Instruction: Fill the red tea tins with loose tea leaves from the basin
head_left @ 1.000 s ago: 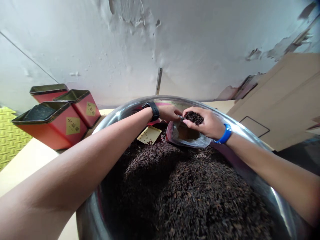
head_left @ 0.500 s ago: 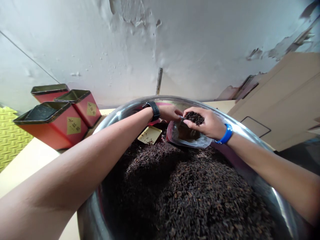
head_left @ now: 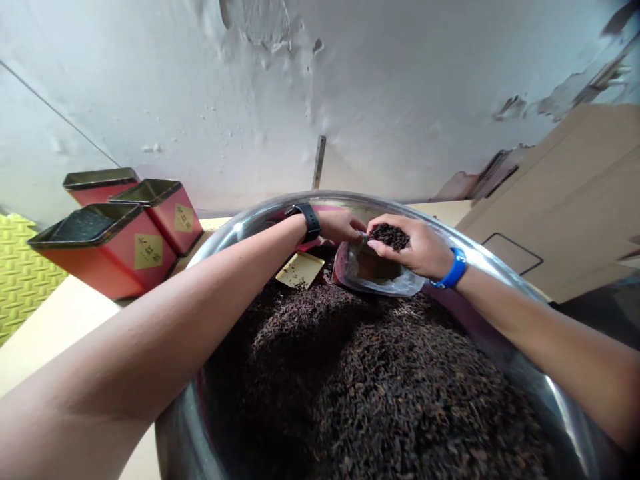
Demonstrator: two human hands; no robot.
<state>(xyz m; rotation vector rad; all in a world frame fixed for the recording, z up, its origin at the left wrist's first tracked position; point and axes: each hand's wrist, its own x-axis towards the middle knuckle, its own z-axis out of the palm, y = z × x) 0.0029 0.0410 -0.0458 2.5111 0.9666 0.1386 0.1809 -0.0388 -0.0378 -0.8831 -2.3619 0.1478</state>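
My right hand [head_left: 426, 248], with a blue wristband, is cupped around a handful of dark loose tea leaves [head_left: 390, 235]. It is over the mouth of a red tin lined with a clear plastic bag [head_left: 407, 285]. At the far side of that opening my left hand [head_left: 343, 225], below a black watch, pinches the bag's edge. The tin leans on a heap of loose tea [head_left: 400, 373] inside a large metal basin [head_left: 240, 223]. A pale yellow lid [head_left: 303, 268] sprinkled with leaves lies left of the tin. The tin's far side is hidden by my hands.
Three red tins with dark rims stand on the table at the left, among them the front tin [head_left: 100, 260]. A yellow textured mat [head_left: 25, 280] is beyond them. Cardboard [head_left: 565, 200] stands at the right, and a peeling wall [head_left: 250, 120] rises behind the basin.
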